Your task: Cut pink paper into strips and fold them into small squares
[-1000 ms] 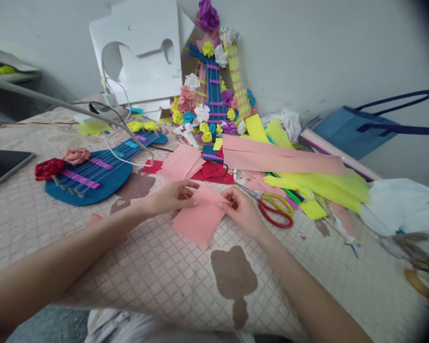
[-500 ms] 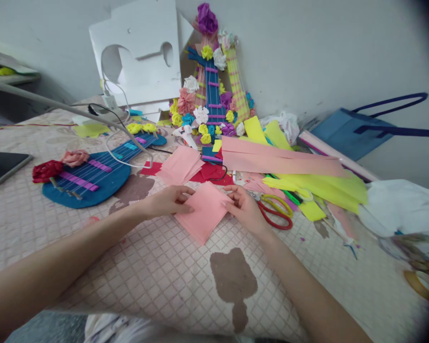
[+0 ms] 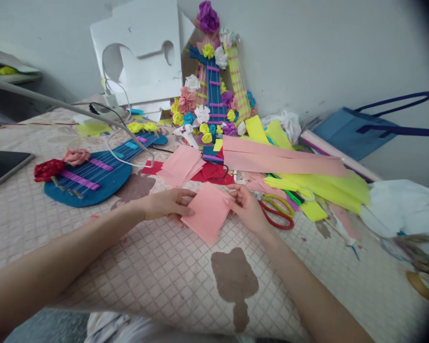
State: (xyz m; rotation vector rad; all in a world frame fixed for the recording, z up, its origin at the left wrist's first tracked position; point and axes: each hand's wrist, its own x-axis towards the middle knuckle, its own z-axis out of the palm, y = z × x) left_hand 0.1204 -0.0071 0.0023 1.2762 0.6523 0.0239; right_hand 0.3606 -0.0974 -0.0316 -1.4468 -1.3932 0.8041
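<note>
A small stack of pink paper squares (image 3: 208, 213) rests on the quilted cloth (image 3: 157, 271) between my hands. My left hand (image 3: 168, 204) pinches its left edge with thumb and fingers. My right hand (image 3: 248, 208) grips its right corner, fingers curled on the paper. Red and yellow scissors (image 3: 277, 210) lie just right of my right hand. Another pile of pink squares (image 3: 181, 164) lies behind, on red paper.
A blue paper guitar (image 3: 93, 174) with a red rose lies at the left, a phone (image 3: 2, 166) further left. Upright flower-covered guitars (image 3: 214, 90) and a glue gun (image 3: 186, 133) stand at the back. Long pink and yellow strips (image 3: 289, 166) and a blue bag (image 3: 357, 128) fill the right.
The pink stack has been squared up and shifted slightly right and up between my hands. Both hands keep their hold on its edges.
</note>
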